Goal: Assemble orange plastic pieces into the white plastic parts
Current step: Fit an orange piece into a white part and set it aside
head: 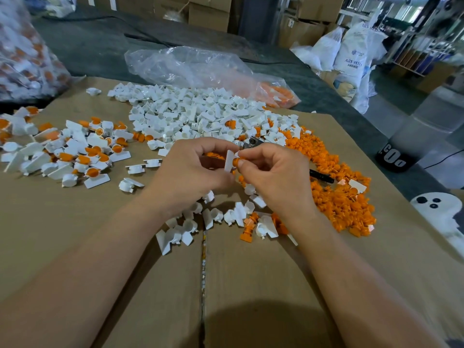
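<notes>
Cardboard (75, 222) covers the work surface. At its far left, a clear bag of finished white-and-orange pieces (22, 54) sits at the back edge. Just in front of it, a loose scatter of assembled pieces (75, 149) lies with the orange showing in their round sockets. Toward the middle, a broad heap of white plastic parts (195, 114) spreads across the cardboard, with a crumpled clear plastic bag (190, 66) behind it. In front of that heap the left hand (190, 172) is raised above the cardboard, its fingers curled round a white part (229, 160) whose flat tab stands upright. Touching that part from the right is an orange piece (237, 162), pinched between the thumb and forefinger of the right hand (278, 174). The other fingers of the right hand are bent in beneath. More white parts and a few orange ones lie under both wrists. Right of the hands runs a thick pile of orange plastic pieces (339, 192), with a black pen-like stick (321, 175) at its near edge. White sacks (351, 54) stand on the floor beyond the table's right side.
</notes>
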{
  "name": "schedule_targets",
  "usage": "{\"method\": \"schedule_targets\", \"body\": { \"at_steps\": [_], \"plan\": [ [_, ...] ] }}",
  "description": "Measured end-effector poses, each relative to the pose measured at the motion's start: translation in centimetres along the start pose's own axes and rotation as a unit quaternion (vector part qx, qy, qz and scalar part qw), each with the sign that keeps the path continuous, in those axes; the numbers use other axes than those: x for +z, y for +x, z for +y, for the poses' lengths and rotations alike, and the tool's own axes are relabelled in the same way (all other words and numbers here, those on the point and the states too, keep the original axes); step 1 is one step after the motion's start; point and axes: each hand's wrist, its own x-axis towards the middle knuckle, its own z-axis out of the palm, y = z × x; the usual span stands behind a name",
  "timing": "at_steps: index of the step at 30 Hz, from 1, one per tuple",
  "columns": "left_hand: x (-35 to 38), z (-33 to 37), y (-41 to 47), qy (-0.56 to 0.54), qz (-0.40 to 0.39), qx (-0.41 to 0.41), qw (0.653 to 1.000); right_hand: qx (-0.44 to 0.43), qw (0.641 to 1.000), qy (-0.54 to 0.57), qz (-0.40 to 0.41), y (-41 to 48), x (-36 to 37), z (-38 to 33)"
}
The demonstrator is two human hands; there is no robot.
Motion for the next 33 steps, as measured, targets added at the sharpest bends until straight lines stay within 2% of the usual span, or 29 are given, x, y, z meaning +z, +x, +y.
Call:
{"method": "schedule_targets", "body": {
  "at_steps": [4,9,14,19,22,26,29,33],
  "plan": [
    [-0.18,-0.31,0.17,-0.057,-0.017,-0.002,0.998,0.007,1.000,-0.012,0.000,0.02,0.08,0.06],
    [-0.24,-0.29,0.14,-0.041,-0.011,0.010,0.999,0.022,1.000,0.008,-0.012,0.00,-0.19,-0.14],
    [0.19,-0.32,-0.16,0.009,0.003,0.020,1.000,0.009,0.999,-0.038,-0.037,-0.12,-0.19,-0.25],
    [-0.20,-0.31,0.01,-0.018,0.018,0.016,1.000,-0.027,0.998,-0.029,-0.044,-0.17,-0.15,0.05],
    [-0.52,-0.49,0.35,-0.053,0.029,-0.020,0.998,-0.041,0.997,-0.011,-0.064,0.02,-0.37,0.32],
    [-0.50,-0.27,0.44,-0.149,0.006,-0.059,0.987,-0.077,0.996,0.013,-0.045,0.12,-0.39,0.28],
    [-0.44,-0.28,0.48,-0.167,0.007,-0.066,0.984,-0.044,0.994,0.077,-0.057,-0.01,-0.32,0.22],
    [-0.41,-0.35,0.53,-0.156,0.015,-0.081,0.984,-0.011,0.992,0.109,-0.067,-0.08,-0.28,0.15]
  ]
}}
